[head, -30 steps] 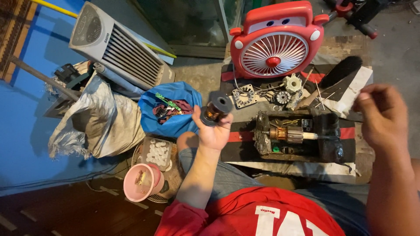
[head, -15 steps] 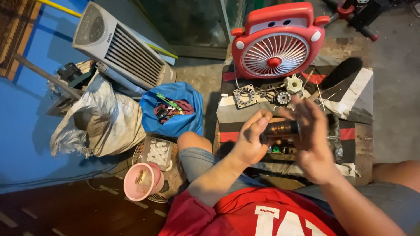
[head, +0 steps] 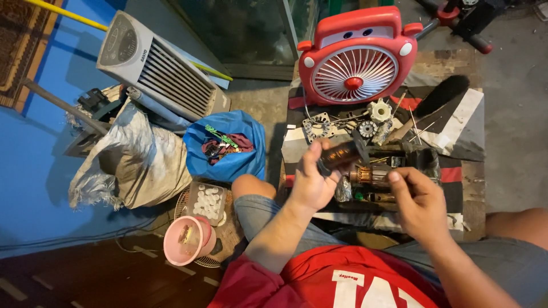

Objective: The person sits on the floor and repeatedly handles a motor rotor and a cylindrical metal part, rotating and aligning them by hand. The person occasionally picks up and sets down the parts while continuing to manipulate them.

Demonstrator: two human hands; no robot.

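Observation:
My left hand (head: 311, 182) holds a small dark motor part (head: 341, 155), cylindrical with copper-coloured winding, raised over the work board. My right hand (head: 415, 202) hovers just right of it, fingers curled and pinched together near the part's lower end; whether it grips anything I cannot tell. Below the hands lies an opened motor (head: 374, 177) with copper windings on a red, black and white board (head: 456, 120).
A red toy-faced fan (head: 355, 60) stands behind the board, with gears and metal plates (head: 374, 117) in front of it. A blue bag of parts (head: 228, 145), a grey sack (head: 137, 159), a white air cooler (head: 154, 65) and a pink cup (head: 185, 239) lie left.
My left hand carried the motor part from the left to over the board. My right hand came down from the far right, met it, then dropped slightly lower.

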